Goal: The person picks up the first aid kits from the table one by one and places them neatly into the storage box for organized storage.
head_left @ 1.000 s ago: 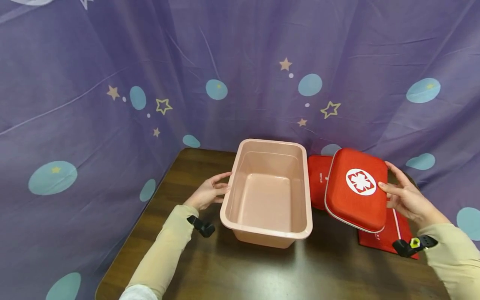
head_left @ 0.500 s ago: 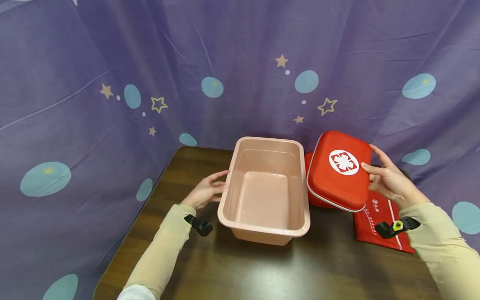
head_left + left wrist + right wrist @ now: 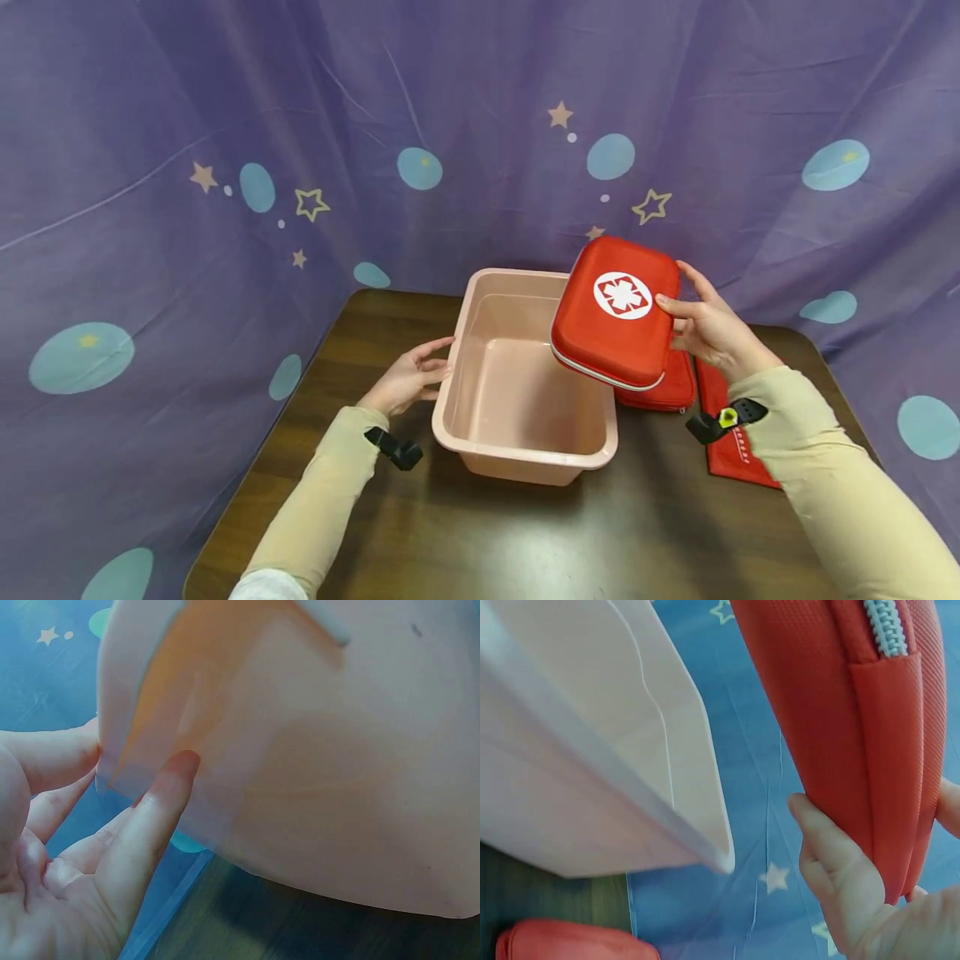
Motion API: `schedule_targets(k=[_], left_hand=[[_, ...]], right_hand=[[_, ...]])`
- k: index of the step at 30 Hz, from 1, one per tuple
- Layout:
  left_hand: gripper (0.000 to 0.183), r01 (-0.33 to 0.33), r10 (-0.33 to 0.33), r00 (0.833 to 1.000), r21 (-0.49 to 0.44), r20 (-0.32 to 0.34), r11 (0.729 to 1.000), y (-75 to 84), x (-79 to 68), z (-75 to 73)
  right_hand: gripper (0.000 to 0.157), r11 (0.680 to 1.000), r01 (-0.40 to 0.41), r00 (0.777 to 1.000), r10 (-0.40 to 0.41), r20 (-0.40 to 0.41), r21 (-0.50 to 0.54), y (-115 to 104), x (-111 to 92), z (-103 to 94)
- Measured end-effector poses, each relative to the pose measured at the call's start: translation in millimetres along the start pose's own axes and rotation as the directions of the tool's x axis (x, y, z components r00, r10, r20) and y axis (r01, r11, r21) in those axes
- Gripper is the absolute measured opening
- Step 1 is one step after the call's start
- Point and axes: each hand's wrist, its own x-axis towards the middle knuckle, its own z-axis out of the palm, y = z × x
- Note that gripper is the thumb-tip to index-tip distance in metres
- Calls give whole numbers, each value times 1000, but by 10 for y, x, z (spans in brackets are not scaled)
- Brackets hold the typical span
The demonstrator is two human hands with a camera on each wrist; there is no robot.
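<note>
A pale pink plastic basin [image 3: 525,457] stands on the wooden table, its open top facing up. My left hand [image 3: 405,379] is at the basin's left side; in the left wrist view its extended fingers [image 3: 161,802] touch the outer wall and rim. With my right hand [image 3: 708,325] I grip a red first aid case [image 3: 611,333] by its right edge, thumb on the front face with the white cross emblem. Raised and tilted, the case overlaps the basin's back right part in the head view. A silver zipper [image 3: 886,626] runs along its side in the right wrist view.
Beside the basin's right wall lies a second red zipped case [image 3: 667,387], partly hidden by the held one. A flat red pouch [image 3: 738,458] with white print lies further right, under my forearm. A purple curtain [image 3: 480,167] hangs behind the table [image 3: 480,542].
My right hand has carried the red first aid case leftward and up, from above the other red items to over the basin's right part. The left hand stays on the basin.
</note>
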Motion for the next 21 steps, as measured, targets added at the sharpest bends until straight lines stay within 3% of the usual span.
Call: schedule_targets(k=[8,21], left_hand=[[60,0,0,1000,5,-4,1000,0,-4,7],[60,-12,12,1000,-6,5,1000,-8,-1,-2]], right_hand=[[86,999,-10,1000,9,-28,-37,71,164,244],[83,994,-17,997,9,-72,-106,164,385,483]])
